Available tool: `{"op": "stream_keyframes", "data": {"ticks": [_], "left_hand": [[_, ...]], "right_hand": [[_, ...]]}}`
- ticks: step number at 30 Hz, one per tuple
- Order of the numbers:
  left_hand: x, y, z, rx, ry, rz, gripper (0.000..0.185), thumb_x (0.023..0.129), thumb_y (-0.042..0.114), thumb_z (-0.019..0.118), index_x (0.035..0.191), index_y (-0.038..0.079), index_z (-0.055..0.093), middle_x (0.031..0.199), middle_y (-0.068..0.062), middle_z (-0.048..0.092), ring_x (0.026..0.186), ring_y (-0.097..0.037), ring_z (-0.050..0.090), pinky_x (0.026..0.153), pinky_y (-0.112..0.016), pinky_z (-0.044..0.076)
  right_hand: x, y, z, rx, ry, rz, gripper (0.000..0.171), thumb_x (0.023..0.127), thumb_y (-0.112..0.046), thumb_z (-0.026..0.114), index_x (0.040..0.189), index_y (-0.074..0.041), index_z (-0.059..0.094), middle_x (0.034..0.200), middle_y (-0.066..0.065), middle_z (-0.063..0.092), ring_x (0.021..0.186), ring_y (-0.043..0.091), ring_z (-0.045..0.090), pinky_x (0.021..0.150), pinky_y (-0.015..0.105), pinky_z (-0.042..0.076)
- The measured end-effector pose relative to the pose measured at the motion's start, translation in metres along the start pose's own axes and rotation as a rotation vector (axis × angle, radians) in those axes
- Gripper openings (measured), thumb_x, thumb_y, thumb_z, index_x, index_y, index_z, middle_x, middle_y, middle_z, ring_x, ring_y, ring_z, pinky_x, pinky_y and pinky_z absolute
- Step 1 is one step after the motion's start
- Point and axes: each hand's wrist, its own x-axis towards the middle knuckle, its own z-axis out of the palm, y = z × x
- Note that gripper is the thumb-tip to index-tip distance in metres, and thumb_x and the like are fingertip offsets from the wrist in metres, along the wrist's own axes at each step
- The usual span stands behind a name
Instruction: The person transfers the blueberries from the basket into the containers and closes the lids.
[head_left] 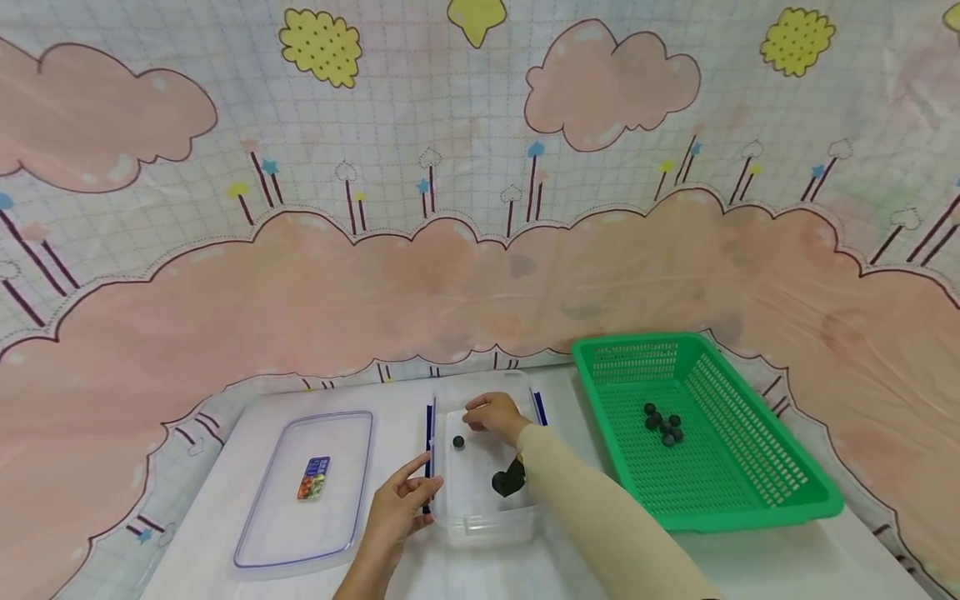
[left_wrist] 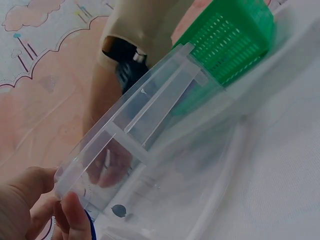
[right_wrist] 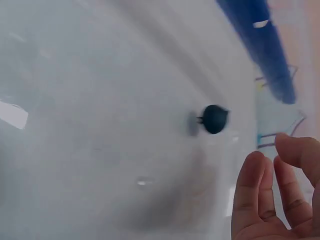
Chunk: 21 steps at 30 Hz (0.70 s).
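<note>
A clear plastic box (head_left: pixel 498 527) with blue side clips (head_left: pixel 542 408) stands on the white table. At its left side my left hand (head_left: pixel 401 504) pinches the rim between thumb and fingers (left_wrist: pixel 75 217). Inside the box lies one small dark ball (head_left: pixel 458 442), blueberry-like, with a small pointed tip in the right wrist view. My right hand (head_left: pixel 492 414) is over the box, just beyond and to the right of the ball. Its fingers (right_wrist: pixel 250 185) are loosely bent, apart from the ball, with nothing visible between them and the thumb.
On the right, a green perforated basket (head_left: pixel 750 521) holds several dark balls (head_left: pixel 667 429). A clear lid (head_left: pixel 258 508) with a blue edge lies at the left, bearing a label with a colourful food picture (head_left: pixel 313 478). A patterned cloth (head_left: pixel 480 308) hangs behind the table.
</note>
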Motion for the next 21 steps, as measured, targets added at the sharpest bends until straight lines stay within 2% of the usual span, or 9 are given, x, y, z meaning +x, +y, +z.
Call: {"op": "stream_keyframes", "data": {"ticks": [3,6,10,13,17,21], "left_hand": [[0.000,0.000,0.000,-0.007,0.001,0.000,0.058,0.090,0.013,0.073,0.143,0.006,0.051,0.085,0.004,0.060,0.074,-0.011,0.053,0.054,-0.024,0.053],[-0.001,-0.001,0.000,-0.019,0.004,0.005,0.059,0.089,0.014,0.073,0.143,0.006,0.051,0.084,0.005,0.060,0.073,-0.010,0.053,0.054,-0.023,0.053],[-0.001,0.000,0.000,-0.021,0.011,0.009,0.058,0.089,0.014,0.073,0.142,0.006,0.051,0.085,0.005,0.061,0.073,-0.010,0.053,0.054,-0.023,0.053],[-0.002,0.000,-0.001,-0.020,0.015,0.010,0.058,0.089,0.014,0.073,0.142,0.005,0.051,0.084,0.005,0.061,0.073,-0.010,0.052,0.054,-0.022,0.053],[-0.002,0.001,-0.001,-0.025,0.012,0.010,0.059,0.089,0.012,0.073,0.142,0.005,0.050,0.083,0.006,0.060,0.072,-0.009,0.052,0.054,-0.022,0.052],[-0.002,0.001,-0.001,-0.023,0.013,0.007,0.060,0.089,0.012,0.073,0.143,0.005,0.050,0.082,0.007,0.060,0.071,-0.008,0.052,0.054,-0.022,0.052]], "right_hand": [[-0.004,-0.017,-0.010,0.038,-0.024,-0.055,0.027,0.090,-0.008,0.069,0.115,0.003,0.066,0.107,0.014,0.070,0.092,0.022,0.070,0.088,0.032,0.057],[-0.007,-0.037,-0.030,0.082,-0.032,-0.113,0.027,0.091,-0.005,0.066,0.116,0.006,0.064,0.112,0.019,0.069,0.102,0.030,0.069,0.091,0.034,0.056],[-0.009,-0.059,-0.069,0.112,-0.024,-0.198,0.030,0.092,0.000,0.063,0.120,0.011,0.059,0.118,0.025,0.063,0.107,0.034,0.065,0.094,0.036,0.055],[-0.013,-0.067,-0.106,0.084,0.021,-0.209,0.036,0.093,0.000,0.061,0.126,0.014,0.055,0.123,0.027,0.060,0.105,0.032,0.064,0.095,0.036,0.054],[-0.022,-0.063,-0.158,0.016,0.115,-0.169,0.042,0.094,-0.006,0.061,0.131,0.012,0.053,0.128,0.026,0.058,0.097,0.023,0.065,0.094,0.035,0.054],[-0.035,-0.042,-0.208,-0.019,0.153,-0.149,0.047,0.099,-0.015,0.056,0.138,0.010,0.047,0.136,0.027,0.051,0.101,0.020,0.061,0.098,0.036,0.051]]}}
